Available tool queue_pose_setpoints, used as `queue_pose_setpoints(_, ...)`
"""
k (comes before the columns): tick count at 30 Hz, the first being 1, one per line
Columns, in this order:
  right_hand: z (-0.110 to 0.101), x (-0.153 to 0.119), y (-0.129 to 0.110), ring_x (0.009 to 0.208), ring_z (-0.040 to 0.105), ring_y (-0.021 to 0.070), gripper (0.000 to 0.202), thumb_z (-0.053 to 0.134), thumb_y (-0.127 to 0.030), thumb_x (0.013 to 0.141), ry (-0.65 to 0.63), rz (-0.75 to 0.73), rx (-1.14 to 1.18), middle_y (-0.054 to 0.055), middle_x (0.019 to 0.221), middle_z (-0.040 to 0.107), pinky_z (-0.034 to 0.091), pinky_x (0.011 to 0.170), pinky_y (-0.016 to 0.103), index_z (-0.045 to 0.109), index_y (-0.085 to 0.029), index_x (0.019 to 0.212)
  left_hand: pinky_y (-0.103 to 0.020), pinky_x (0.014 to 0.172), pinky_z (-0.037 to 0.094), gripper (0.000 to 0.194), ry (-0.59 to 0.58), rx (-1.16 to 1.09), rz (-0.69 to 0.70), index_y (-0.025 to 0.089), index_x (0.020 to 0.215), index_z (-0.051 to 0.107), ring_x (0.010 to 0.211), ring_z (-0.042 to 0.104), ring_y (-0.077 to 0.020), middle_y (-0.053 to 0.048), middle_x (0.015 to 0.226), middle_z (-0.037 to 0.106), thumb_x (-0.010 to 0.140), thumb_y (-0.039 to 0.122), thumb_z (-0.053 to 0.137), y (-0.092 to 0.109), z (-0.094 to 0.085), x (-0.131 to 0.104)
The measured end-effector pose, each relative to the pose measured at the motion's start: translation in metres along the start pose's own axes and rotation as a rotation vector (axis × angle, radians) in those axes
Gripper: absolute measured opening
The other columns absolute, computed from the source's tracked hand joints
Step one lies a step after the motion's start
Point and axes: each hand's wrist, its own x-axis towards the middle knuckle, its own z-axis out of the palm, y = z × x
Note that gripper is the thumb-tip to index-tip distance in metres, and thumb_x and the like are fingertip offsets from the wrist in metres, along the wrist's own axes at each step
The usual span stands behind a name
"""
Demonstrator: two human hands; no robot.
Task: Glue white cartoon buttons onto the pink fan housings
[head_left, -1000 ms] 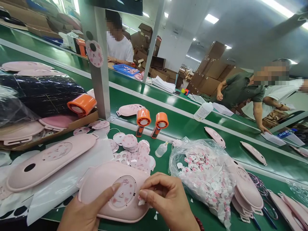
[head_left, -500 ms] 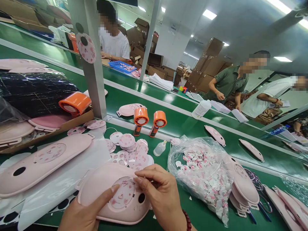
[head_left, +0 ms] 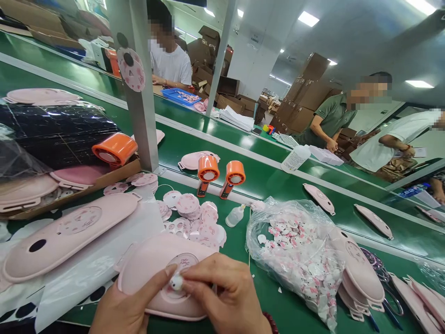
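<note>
A pink oval plastic shell (head_left: 149, 260) with a round printed disc set in it lies low in the head view. My left hand (head_left: 127, 299) grips the shell's near left side, its thumb on the disc. In the fingertips of my right hand (head_left: 225, 290) is a small white kitten-face piece (head_left: 176, 281), pinched over the disc and touching or nearly touching it. Beyond the shell lie loose round printed discs (head_left: 187, 204). To the right, a clear plastic bag (head_left: 299, 260) holds many similar small face pieces.
Two orange handheld fans (head_left: 208, 169) and a small dropper bottle (head_left: 235, 215) stand behind. Another pink shell (head_left: 69, 236) lies at left; stacked shells (head_left: 361, 269) and scissors (head_left: 391, 301) are at right. A metal post (head_left: 137, 93) rises at left. Several people work across the belt.
My right hand has moved from the shell's far edge left onto the disc, and a kitten-face piece now shows in its fingers. The view has shifted slightly.
</note>
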Motion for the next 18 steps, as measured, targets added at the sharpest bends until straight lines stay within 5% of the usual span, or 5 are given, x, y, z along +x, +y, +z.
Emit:
queue_pose_setpoints(8, 0.013, -0.006, 0.003, 0.058, 0.065, 0.0157, 0.024, 0.056, -0.03, 0.098, 0.086, -0.273, -0.574, 0.006, 0.078, 0.069, 0.048, 0.048, 0.024, 0.079, -0.025, 0.099, -0.029, 0.079, 0.062, 0.095, 0.026, -0.047, -0.027, 0.026, 0.124, 0.064, 0.111, 0.066, -0.0338, -0.004, 0.112, 0.074, 0.035, 0.021, 0.096, 0.003, 0.002, -0.003)
queue_pose_setpoints(12, 0.014, -0.001, -0.003, 0.052, 0.062, 0.0155, 0.026, 0.052, -0.021, 0.096, 0.084, -0.376, -0.701, 0.007, 0.073, 0.068, 0.043, 0.039, 0.025, 0.078, -0.02, 0.094, -0.03, 0.078, 0.062, 0.099, 0.042, -0.041, -0.017, 0.025, 0.124, 0.063, 0.104, 0.068, -0.0334, -0.005, 0.111, 0.075, 0.03, 0.019, 0.096, 0.005, 0.001, -0.003)
queue_pose_setpoints(18, 0.014, -0.001, 0.003, 0.06, 0.067, 0.0183, 0.023, 0.053, -0.024, 0.099, 0.046, -0.504, -0.766, 0.008, 0.077, 0.073, 0.054, 0.046, 0.026, 0.073, -0.014, 0.103, -0.03, 0.082, 0.062, 0.092, 0.016, -0.033, 0.004, 0.024, 0.12, 0.065, 0.109, 0.067, -0.0328, -0.004, 0.114, 0.074, 0.034, 0.017, 0.095, 0.001, -0.001, 0.003)
